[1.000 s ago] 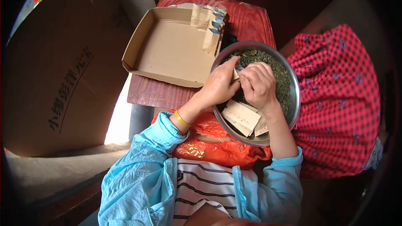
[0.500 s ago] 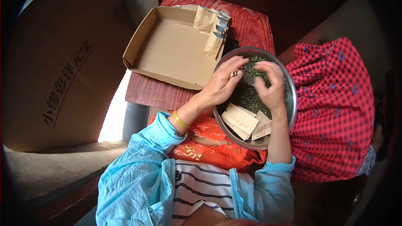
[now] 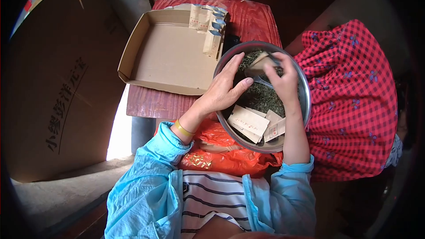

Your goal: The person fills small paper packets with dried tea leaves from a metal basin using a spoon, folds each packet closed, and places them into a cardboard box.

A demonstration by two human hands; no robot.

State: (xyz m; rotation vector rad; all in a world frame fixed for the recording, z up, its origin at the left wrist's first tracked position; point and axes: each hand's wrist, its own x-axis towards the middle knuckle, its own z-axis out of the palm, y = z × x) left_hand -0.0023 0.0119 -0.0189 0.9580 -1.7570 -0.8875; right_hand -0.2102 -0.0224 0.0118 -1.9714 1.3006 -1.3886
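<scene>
A round metal bowl holds dried green leaves. My left hand is at the bowl's left side, thumb and fingers apart, with nothing visible in it. Over the leaves, my right hand grips a tan paper packet, which is blurred by motion. A metal spoon shows partly below the packet; I cannot tell whether a hand touches it. Several flat paper packets with printing lie at the near side of the bowl.
A shallow cardboard tray rests on a red wooden table, with several upright packets in its far right corner. Orange plastic bags lie in front of me. A large carton stands left; red checked cloth is right.
The left hand's fingers have opened and straightened. A tan packet now shows at my right hand over the leaves. The whole view has shifted slightly.
</scene>
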